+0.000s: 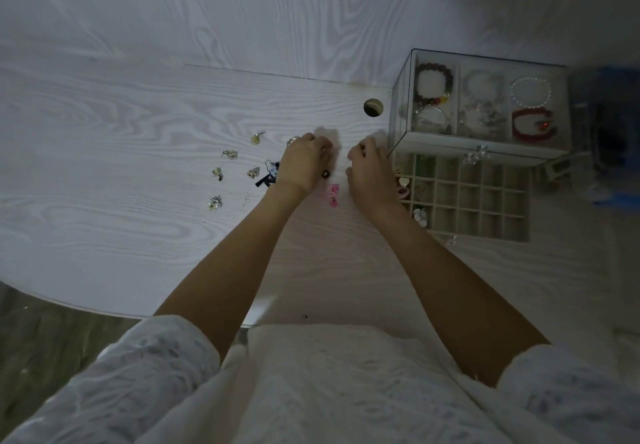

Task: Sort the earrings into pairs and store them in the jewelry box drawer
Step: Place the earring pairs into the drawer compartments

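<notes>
Earrings (235, 166): loose on table (104, 114), scattered left of hands; pink one (332, 195) between wrists; a few already in drawer (485, 197) cells, pulled out below glass box (485, 104).
Left hand (304, 163): fingers curled down over a small dark piece (325, 174); grip not discernible.
Right hand (370, 170): fingers curled, contents hidden.
Handling, judged: featherweight, stiff, snag-prone hooks, delicate charms; best pinched by charm body, not wire.
</notes>
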